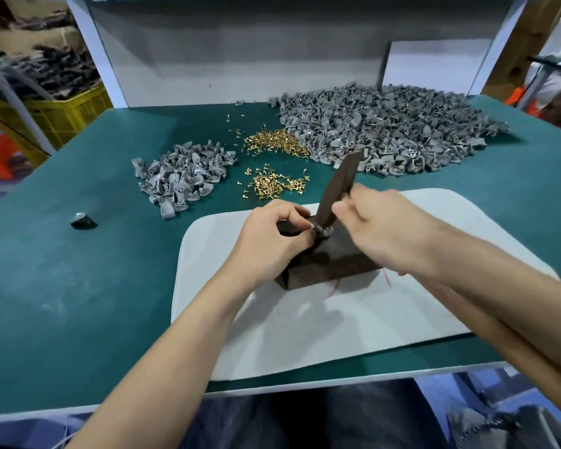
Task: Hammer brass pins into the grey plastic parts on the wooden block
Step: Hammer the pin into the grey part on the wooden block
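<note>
- The left hand (272, 236) lies on the near left of the wooden block (332, 265), forearm reaching in from the lower left. Its curled fingertips pinch a small grey part (322, 229) on the block's top.
- The right hand (381, 231) comes in from the right, fingers wrapped round a dark bar (339, 184).
- The bar leans up and away to the right, and its lower end meets the grey part.
- The block is dark brown and oblong and sits on a white mat (337, 322) over the green table (78, 286).
- Beyond the mat, loose brass pins (274, 183) lie in two scatters.
- A small heap of grey parts (182, 176) lies left of the pins, and a large heap (389, 128) lies right.
</note>
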{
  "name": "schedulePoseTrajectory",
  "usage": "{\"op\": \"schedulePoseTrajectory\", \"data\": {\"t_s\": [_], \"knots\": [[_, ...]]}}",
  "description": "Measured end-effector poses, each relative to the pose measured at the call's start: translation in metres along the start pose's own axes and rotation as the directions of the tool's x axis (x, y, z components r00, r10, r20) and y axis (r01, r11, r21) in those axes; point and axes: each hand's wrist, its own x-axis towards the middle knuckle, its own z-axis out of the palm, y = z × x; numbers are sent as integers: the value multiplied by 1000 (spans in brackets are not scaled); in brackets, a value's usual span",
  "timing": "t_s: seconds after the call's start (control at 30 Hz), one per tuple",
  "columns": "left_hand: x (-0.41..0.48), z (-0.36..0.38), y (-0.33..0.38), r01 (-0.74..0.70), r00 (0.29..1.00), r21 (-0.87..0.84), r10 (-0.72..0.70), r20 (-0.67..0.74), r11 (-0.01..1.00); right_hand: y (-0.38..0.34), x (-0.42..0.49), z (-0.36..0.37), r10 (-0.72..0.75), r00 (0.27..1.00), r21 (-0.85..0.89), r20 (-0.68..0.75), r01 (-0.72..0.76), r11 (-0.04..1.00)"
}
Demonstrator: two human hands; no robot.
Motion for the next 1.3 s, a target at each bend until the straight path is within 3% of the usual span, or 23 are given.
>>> {"op": "schedulePoseTrajectory", "data": {"t_s": [0.13,0.27,0.33,0.43,0.5,0.67,0.83,0.9,1.13,1.3], "knots": [[-1,0,1,0,1000,11,0,-7,1000,-1,0,-8,3,996,87,-91,5,996],[-1,2,1,21,1000,-28,-21,-11,999,2,2,2,-36,999,64,-22,37,997],[-1,2,0,39,999,-33,-40,-16,999,5,8,-7,-17,999,232,-52,28,972],[-1,4,0,85,996,-83,-85,-1,993,19,20,-24,73,997,629,-24,-42,776],[-1,4,0,108,994,-105,-107,12,989,36,35,-24,124,990,759,69,-132,638],[0,3,-1,128,992,-138,-125,25,982,80,67,-6,192,921,847,339,-387,365],[2,5,-3,138,990,-156,-137,17,978,100,77,18,176,869,843,462,-492,218],[2,6,-3,135,991,-158,-135,13,978,103,79,22,177,873,842,455,-486,232],[4,7,-2,131,991,-129,-132,2,983,107,81,34,186,939,811,288,-343,474],[3,7,-2,111,994,-111,-112,3,988,106,81,34,184,950,796,254,-313,518]]}}
